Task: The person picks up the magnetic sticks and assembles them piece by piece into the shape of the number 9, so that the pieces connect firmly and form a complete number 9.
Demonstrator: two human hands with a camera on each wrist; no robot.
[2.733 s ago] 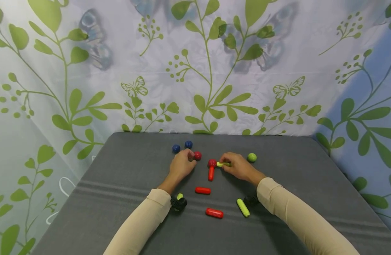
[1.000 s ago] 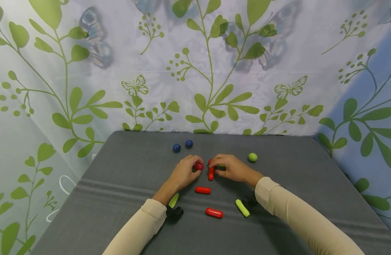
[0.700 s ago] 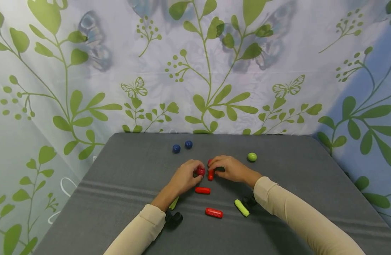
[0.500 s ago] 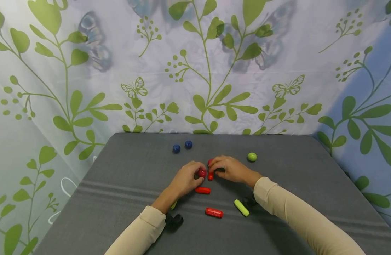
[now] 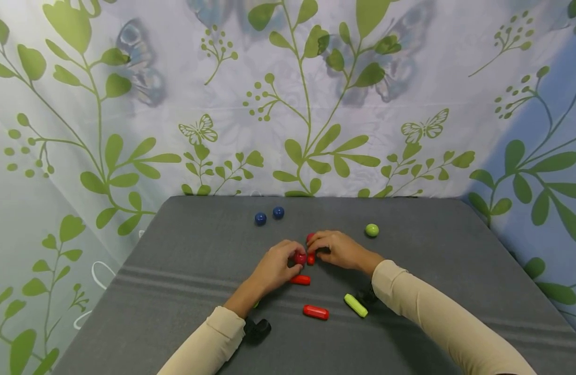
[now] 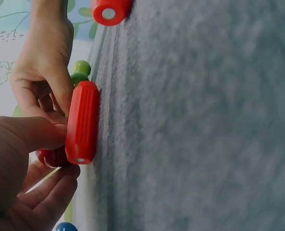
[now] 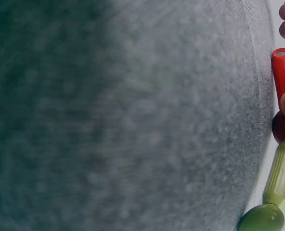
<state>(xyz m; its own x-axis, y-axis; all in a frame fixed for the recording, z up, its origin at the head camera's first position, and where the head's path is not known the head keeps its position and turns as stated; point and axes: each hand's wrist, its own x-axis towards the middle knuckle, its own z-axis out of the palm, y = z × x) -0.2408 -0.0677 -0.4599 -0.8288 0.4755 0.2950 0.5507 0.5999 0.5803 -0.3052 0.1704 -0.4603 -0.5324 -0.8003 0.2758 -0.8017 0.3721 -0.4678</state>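
My left hand (image 5: 276, 268) pinches a glossy red ball (image 5: 299, 258) between thumb and fingers, right beside the near end of a red ribbed stick (image 5: 311, 259). That stick has a second red ball (image 5: 310, 237) at its far end. The fingers of my right hand (image 5: 340, 249) grip the stick near that ball and cover part of both. In the right wrist view, a lime stick (image 7: 279, 173) extends from the far red ball; the right hand hides it from the head camera. A loose red stick (image 6: 82, 122) lies just in front of the left fingertips.
Nearer lie another red stick (image 5: 316, 312) and a lime stick (image 5: 355, 305). Two blue balls (image 5: 260, 219) sit at the back left, a green ball (image 5: 372, 230) at the back right. A lime stick is mostly hidden under the left wrist. A patterned curtain (image 5: 288, 104) hangs behind the grey table (image 5: 198, 234).
My left hand has picked up the red ball and brought it nearer and rightward to the red stick's near end. My right hand has shifted left from the lime stick onto the red stick.
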